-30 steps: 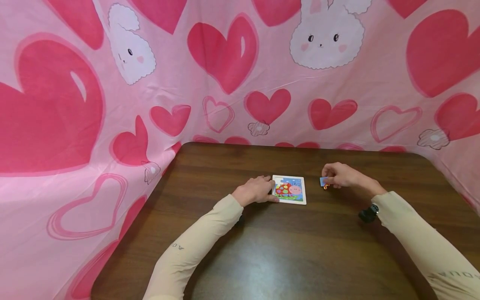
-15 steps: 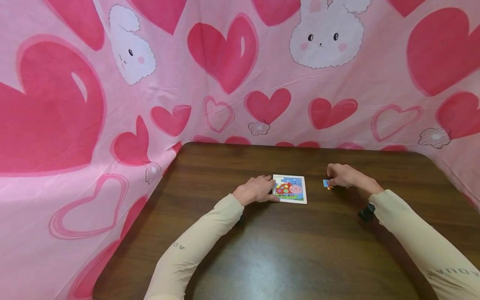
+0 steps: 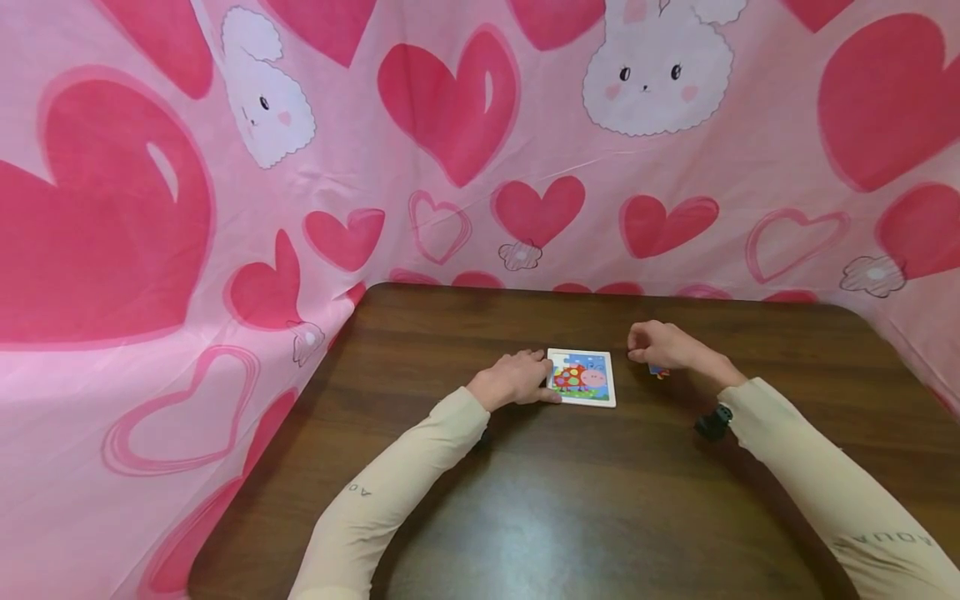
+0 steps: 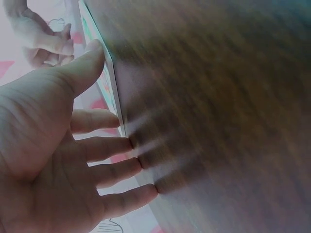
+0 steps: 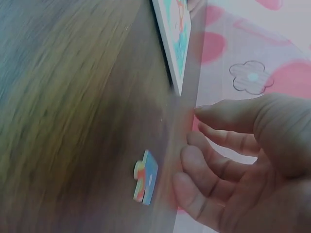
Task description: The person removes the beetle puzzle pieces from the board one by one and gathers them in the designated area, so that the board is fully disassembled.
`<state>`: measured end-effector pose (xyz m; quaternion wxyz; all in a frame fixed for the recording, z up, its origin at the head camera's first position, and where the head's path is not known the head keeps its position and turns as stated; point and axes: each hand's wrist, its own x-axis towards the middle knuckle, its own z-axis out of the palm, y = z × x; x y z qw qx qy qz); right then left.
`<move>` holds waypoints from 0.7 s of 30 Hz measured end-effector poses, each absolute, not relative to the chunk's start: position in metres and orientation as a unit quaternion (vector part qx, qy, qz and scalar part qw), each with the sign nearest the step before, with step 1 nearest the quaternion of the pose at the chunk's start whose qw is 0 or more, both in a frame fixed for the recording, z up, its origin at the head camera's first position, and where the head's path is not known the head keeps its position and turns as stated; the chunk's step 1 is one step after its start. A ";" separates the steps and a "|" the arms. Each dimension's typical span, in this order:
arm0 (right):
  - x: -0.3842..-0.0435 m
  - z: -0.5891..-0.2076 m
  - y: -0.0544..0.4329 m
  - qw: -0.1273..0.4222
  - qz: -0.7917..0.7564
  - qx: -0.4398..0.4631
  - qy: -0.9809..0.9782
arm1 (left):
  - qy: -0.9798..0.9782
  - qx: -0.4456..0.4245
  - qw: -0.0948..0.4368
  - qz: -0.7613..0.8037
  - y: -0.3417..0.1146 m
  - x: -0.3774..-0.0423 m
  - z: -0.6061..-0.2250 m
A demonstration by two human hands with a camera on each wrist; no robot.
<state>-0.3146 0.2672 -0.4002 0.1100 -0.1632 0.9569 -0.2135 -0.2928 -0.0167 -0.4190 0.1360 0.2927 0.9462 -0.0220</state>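
A small jigsaw puzzle in a white frame (image 3: pixel 581 404) lies flat on the table, showing a red spotted ladybug, with a pale patch at its upper left. My left hand (image 3: pixel 513 379) rests at its left side; in the left wrist view the thumb (image 4: pixel 90 60) lies on the frame and the other fingertips touch the table along its edge. To the right, a loose blue and orange puzzle piece (image 5: pixel 149 180) lies on the wood. Beside it, my right hand (image 5: pixel 238 165) hovers with loosely bent fingers and nothing between them, partly covering the piece in the head view.
The brown wooden table (image 3: pixel 570 517) has rounded back corners. A pink cloth (image 3: pixel 442 100) with hearts and rabbits hangs behind it and along the left side. A dark wrist camera (image 3: pixel 712 422) sits under the right wrist.
My right hand first drew the puzzle piece slightly right, then let it go on the table and moved left past it. The left hand and the framed puzzle have stayed in place.
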 end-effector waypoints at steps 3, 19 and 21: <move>-0.315 -0.402 0.262 0.102 -0.226 -0.161 0.955 | 0.946 0.292 0.136 -0.020 -0.016 -0.293 -0.419; -0.319 -0.409 0.227 0.127 -0.276 -0.162 0.939 | 0.947 0.292 0.132 -0.024 -0.016 -0.293 -0.419; -0.319 -0.411 0.222 0.129 -0.268 -0.170 0.939 | 0.947 0.292 0.134 -0.024 -0.016 -0.293 -0.419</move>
